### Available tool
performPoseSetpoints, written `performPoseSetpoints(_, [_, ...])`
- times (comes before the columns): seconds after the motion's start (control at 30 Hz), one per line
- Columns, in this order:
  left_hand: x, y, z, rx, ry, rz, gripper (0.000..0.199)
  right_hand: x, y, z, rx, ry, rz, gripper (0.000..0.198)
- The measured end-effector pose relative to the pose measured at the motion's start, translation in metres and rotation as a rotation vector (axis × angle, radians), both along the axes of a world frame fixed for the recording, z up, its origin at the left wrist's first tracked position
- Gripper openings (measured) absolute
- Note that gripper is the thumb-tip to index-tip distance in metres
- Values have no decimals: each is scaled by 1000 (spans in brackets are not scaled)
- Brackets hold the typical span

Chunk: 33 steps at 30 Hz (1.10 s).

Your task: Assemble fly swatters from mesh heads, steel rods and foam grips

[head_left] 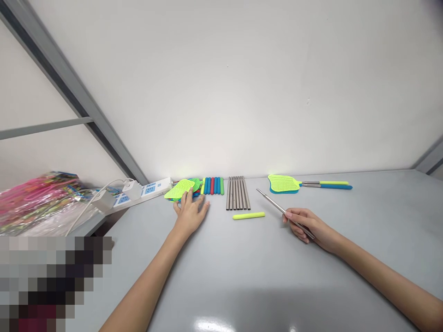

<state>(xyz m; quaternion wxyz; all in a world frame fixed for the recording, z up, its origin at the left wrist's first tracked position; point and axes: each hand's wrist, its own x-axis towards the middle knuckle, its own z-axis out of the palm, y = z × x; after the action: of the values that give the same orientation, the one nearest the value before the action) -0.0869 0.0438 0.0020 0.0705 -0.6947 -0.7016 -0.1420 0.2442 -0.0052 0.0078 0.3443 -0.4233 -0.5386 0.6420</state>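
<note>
My left hand (190,210) reaches onto a pile of fly swatter heads (179,190), its fingers spread and touching the yellow-green one on top. Blue and red edges of other heads peek out below. In my right hand (306,226) is a thin metal rod (273,202), gripped between thumb and fingers and slanting up to the left. A loose yellow-green handle (248,216) lies on the table between my hands. Behind it, several metal rods (238,193) lie side by side. To their left is a row of coloured handles (212,186) in blue, red, green and yellow.
Two whole fly swatters (284,183), yellow-green over blue, lie at the back right near the wall. A white power strip (152,189) with plugged-in chargers (132,190) runs along the left. Plastic-wrapped pink goods (38,203) are heaped at far left.
</note>
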Motion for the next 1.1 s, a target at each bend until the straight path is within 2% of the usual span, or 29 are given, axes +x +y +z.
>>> performPoseSetpoints(0.23, [-1, 3, 1, 93, -28, 63, 47, 0, 0, 0, 2, -12, 0, 29])
performPoseSetpoints(0.33, [-6, 5, 3, 35, -24, 75, 47, 1, 1, -1, 7, -12, 4, 29])
performPoseSetpoints(0.4, [-8, 6, 3, 5, -12, 61, 48, 1, 1, -1, 10, -17, 5, 29])
performPoseSetpoints(0.63, [-2, 2, 3, 111, 21, -17, 43, 0, 0, 0, 14, -32, 7, 29])
performPoseSetpoints(1.1, [10, -5, 5, 153, -30, -114, 46, 1, 1, -1, 3, -22, 8, 29])
